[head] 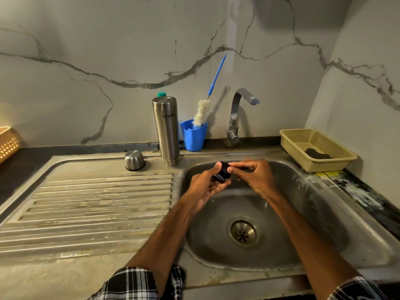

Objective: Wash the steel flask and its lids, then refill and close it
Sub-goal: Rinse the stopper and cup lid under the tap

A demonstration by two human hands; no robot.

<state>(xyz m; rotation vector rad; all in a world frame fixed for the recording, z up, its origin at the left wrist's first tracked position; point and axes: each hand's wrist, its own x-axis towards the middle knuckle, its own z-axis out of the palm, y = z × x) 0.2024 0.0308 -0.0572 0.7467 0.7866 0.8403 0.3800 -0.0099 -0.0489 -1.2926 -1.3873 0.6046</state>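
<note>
Head view: the black inner lid [223,173] is held above the sink [281,245]. Left hand [207,185] grip: fingers curled round the lid from below. Right hand [253,176] grip: thumb and fingertips pinching the lid. The steel flask [166,128] stands inverted on the sink's back rim. The steel cap [134,160] sits near it, to its left.

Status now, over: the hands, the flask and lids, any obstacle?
Left hand and right hand both grip black lid over sink basin. Steel flask stands at basin's back edge, steel cap beside it. Nothing in the way.
</note>
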